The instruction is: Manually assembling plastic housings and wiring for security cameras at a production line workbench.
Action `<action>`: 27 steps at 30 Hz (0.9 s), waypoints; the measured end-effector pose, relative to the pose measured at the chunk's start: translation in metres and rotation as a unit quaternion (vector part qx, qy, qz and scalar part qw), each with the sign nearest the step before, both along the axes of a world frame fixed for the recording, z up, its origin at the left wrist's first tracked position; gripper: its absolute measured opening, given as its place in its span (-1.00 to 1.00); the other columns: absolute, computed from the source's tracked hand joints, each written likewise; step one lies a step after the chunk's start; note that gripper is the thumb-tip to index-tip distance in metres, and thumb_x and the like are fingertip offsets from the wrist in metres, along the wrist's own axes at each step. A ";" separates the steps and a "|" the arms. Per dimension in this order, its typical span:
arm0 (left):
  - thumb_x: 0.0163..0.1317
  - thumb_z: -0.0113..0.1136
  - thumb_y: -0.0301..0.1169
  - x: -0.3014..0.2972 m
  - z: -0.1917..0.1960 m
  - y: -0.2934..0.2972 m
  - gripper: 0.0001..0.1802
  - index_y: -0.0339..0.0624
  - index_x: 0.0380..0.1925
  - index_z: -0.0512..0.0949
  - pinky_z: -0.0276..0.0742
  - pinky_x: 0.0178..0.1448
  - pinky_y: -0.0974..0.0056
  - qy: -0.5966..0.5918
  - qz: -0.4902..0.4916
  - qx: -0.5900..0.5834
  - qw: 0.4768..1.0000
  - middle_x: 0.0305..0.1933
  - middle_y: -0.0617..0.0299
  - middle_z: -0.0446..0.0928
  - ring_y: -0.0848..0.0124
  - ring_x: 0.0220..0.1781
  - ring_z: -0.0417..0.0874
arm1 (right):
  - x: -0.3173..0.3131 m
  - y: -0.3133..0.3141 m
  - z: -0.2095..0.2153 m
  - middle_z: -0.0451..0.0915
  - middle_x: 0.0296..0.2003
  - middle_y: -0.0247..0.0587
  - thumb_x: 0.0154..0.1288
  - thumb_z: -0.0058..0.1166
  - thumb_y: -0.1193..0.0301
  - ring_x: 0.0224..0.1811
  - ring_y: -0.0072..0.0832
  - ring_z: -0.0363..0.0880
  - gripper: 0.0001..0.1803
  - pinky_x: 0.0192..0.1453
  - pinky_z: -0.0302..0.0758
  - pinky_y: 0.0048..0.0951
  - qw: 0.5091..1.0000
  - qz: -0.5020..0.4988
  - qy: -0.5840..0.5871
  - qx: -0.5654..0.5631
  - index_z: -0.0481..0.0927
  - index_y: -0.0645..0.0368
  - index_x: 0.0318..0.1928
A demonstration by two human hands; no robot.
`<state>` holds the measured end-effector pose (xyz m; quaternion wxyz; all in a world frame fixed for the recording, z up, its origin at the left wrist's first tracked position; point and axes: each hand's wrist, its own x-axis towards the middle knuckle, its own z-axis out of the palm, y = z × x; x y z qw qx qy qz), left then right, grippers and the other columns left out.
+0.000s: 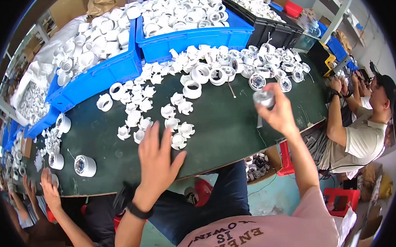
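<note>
My right hand is raised above the right part of the green table, its fingers closed round a small round translucent-white part. A short pale strip shows just below that part; I cannot tell whether it hangs from it. My left hand reaches over the table with fingers spread and nothing in them. Its fingertips are beside several white pronged plastic pieces; whether they touch any is unclear. Beyond my right hand, round white housings with silvery centres lie in a heap.
Blue bins full of white parts line the far side, with a black crate at right. White rings lie mid-table. One wired white cylinder stands at left. Another person's hand is near it; a co-worker sits at right.
</note>
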<state>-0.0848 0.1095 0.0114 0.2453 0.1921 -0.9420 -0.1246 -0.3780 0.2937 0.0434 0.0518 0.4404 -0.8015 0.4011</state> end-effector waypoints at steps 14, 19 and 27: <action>0.11 0.22 -0.40 -0.044 -0.023 0.025 -0.49 -0.21 0.12 0.43 0.15 0.26 -0.12 0.056 -0.032 -0.019 0.998 0.22 -0.16 0.26 -0.12 0.32 0.21 | 0.046 -0.043 -0.038 0.41 0.04 -0.12 0.34 0.13 0.34 0.11 -0.39 0.46 -0.35 0.20 0.41 -0.37 0.938 0.222 -0.261 -0.052 0.15 0.20 0.33; 0.09 0.23 -0.40 -0.035 -0.025 0.026 -0.48 -0.29 0.09 0.42 0.16 0.28 -0.13 0.067 -0.007 0.017 0.998 0.21 -0.19 0.27 -0.12 0.31 0.23 | 0.029 -0.044 -0.044 0.54 -0.07 -0.13 -0.01 0.45 0.48 0.03 -0.37 0.57 -0.33 0.08 0.54 -0.40 0.903 0.189 -0.362 -0.131 0.31 0.26 0.06; 0.09 0.23 -0.39 -0.034 -0.025 0.025 -0.49 -0.38 0.04 0.42 0.16 0.28 -0.11 0.082 0.009 0.032 0.996 0.18 -0.19 0.29 -0.09 0.29 0.25 | 0.032 -0.042 -0.024 0.53 -0.12 -0.22 0.10 0.39 0.36 -0.09 -0.53 0.53 -0.31 0.01 0.52 -0.48 0.971 0.128 -0.194 -0.055 0.28 0.28 0.14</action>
